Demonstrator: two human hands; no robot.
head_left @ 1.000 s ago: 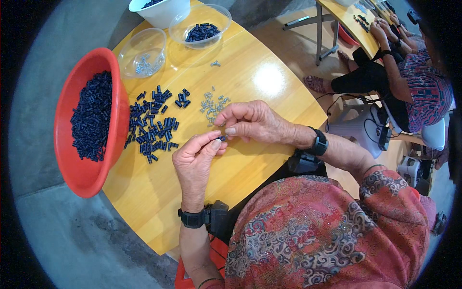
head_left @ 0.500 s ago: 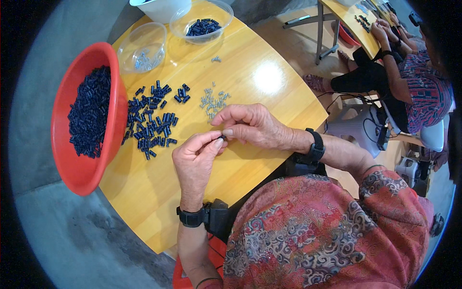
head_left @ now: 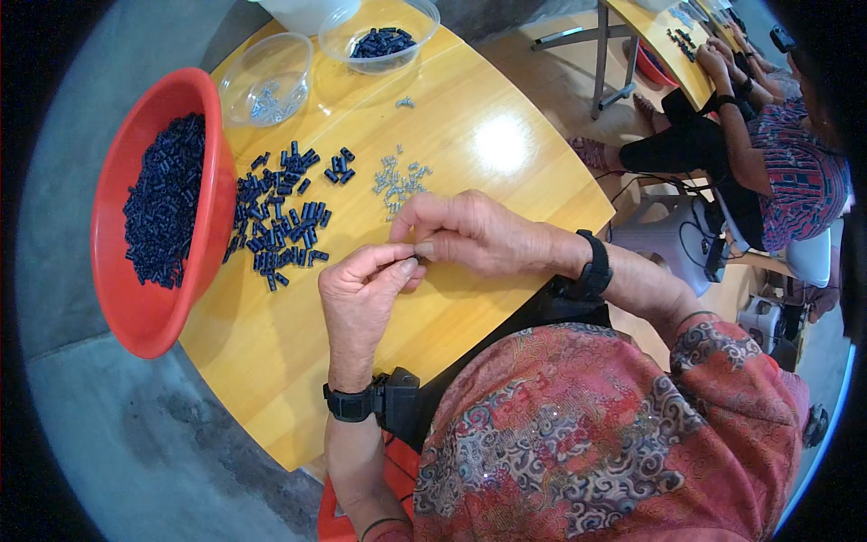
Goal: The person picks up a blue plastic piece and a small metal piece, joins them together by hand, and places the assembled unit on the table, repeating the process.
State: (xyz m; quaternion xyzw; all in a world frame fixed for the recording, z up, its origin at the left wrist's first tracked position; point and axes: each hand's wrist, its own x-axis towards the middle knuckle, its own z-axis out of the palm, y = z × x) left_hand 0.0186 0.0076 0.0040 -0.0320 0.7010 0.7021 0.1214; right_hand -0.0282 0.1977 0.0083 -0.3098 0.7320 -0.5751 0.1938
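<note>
Grip: left hand (head_left: 361, 294) and right hand (head_left: 470, 235) meet fingertip to fingertip above the round wooden table (head_left: 488, 135); thumb and forefinger of each hand are pinched onto one small dark piece (head_left: 417, 260) held between them, mostly hidden by the fingers.
Position of the held piece: just above the table's near half, to the right of the loose dark pile and below the pale pile.
Red basin (head_left: 144, 271): one, at the table's left edge, overhanging it; filled along its inner side with a heap of dark blue cylindrical parts (head_left: 163, 212), too many to count.
Clear bowl, left (head_left: 266, 77): one, at the far left of the table; holds a few small pale metal bits on its bottom.
Clear bowl, right (head_left: 379, 32): one, just beside the first; holds a small heap of dark blue parts.
White container (head_left: 307, 11): one, cut off by the upper edge; contents not visible.
Loose dark parts (head_left: 284, 221): several dozen, spread on the table just beside the basin.
Loose pale parts (head_left: 397, 179): roughly a dozen or more, in a small cluster near the right hand.
Wrists: one black band on each, two in all.
Background: another person (head_left: 768, 154) seated at a second table, upper right.
</note>
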